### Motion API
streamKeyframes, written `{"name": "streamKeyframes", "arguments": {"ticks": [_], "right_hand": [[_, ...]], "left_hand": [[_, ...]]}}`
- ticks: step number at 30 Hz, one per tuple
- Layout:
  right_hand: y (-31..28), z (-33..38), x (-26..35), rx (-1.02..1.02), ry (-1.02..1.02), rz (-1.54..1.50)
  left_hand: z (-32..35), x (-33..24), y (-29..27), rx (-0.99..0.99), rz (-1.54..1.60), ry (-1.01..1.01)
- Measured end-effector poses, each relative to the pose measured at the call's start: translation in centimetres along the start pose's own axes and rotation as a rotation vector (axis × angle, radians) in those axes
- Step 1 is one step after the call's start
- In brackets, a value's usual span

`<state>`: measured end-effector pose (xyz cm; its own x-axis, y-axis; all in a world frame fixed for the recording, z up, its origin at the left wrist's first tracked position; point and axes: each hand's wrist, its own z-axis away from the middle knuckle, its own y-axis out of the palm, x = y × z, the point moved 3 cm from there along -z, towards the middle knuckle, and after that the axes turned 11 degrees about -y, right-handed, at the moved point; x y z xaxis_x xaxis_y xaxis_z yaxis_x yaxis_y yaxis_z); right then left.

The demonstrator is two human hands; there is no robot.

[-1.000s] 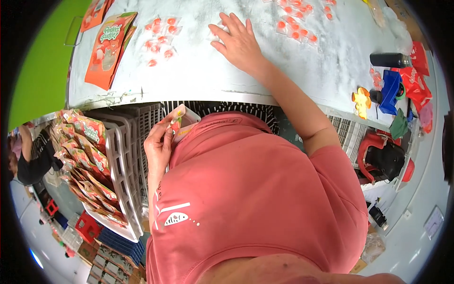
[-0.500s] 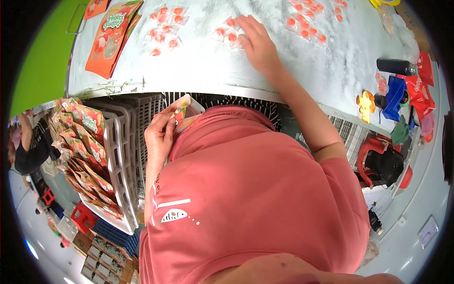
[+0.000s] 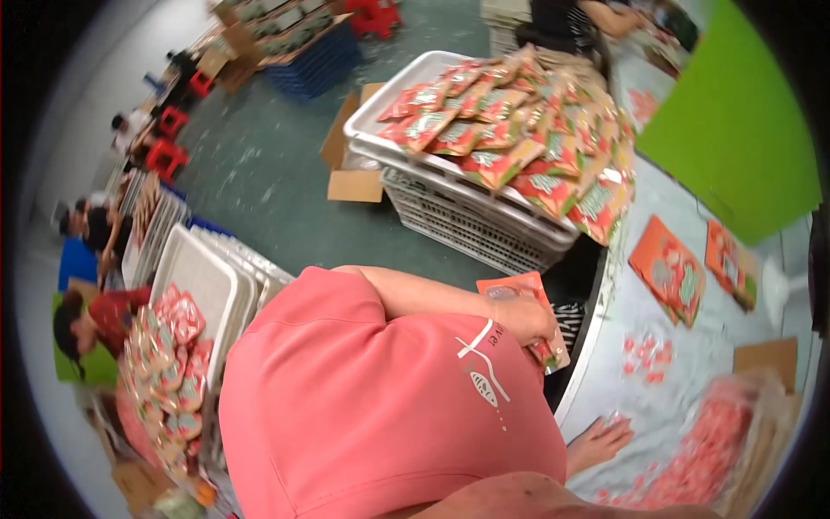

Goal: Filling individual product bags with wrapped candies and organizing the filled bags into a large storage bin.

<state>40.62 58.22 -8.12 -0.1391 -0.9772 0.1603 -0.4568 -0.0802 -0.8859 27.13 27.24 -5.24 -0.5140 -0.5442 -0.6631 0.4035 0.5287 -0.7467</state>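
Observation:
My left hand (image 3: 526, 322) is closed round an orange-red pouch (image 3: 512, 285) held by my waist, beside the table edge. The pouch's lower part is partly covered by my fingers. My right hand (image 3: 598, 445) lies low over the table with its fingers stretched out, next to a few small clear-wrapped red sweets (image 3: 616, 419). A small group of the same wrapped sweets (image 3: 648, 356) lies farther along the table (image 3: 605, 346). Two filled-looking pouches, one orange-red (image 3: 670, 272) and another (image 3: 731, 264) to its right, rest beyond that group.
A white crate (image 3: 372, 121) heaped with pouches (image 3: 519, 130) stands on stacked crates ahead. Left of me is another tray (image 3: 203, 268) with pouches. A large clear bag of red sweets (image 3: 713, 432) lies at right, by a green panel (image 3: 735, 130). Other people work at the far left and top.
My view has swung left, bringing the heaped crate and the room ahead of me. My left hand still holds the pouch. My right hand stays over the table beside sweets.

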Motion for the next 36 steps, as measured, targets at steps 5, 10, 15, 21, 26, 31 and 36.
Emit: {"name": "streamKeyframes", "arguments": {"ticks": [5,10,15,21,26,31,36], "right_hand": [[0.7,-0.9,-0.7,0.148,-0.047,0.032],[3.8,0.7,-4.1,0.045,-0.124,-0.034],[4.9,-3.8,-0.4,-0.092,-0.060,-0.074],[1.0,-2.2,0.7,-0.302,0.151,-0.206],[-3.7,6.4,-1.9,-0.407,0.342,-0.148],[-6.7,9.2,-6.0,-0.362,0.479,0.012],[-4.8,7.9,-7.8,-0.147,0.407,0.328]], "left_hand": [[1.4,1.1,-0.1,-0.035,-0.014,-0.055],[0.4,-0.1,-1.3,-0.015,0.015,-0.023],[-0.5,0.4,-0.3,0.101,-0.110,0.028],[-2.5,-1.4,2.3,0.360,0.026,0.142],[-3.4,-0.9,2.7,0.440,-0.013,0.148],[-3.9,-1.2,3.4,0.482,-0.044,0.192],[-3.8,-1.3,4.0,0.473,-0.074,0.231]]}}
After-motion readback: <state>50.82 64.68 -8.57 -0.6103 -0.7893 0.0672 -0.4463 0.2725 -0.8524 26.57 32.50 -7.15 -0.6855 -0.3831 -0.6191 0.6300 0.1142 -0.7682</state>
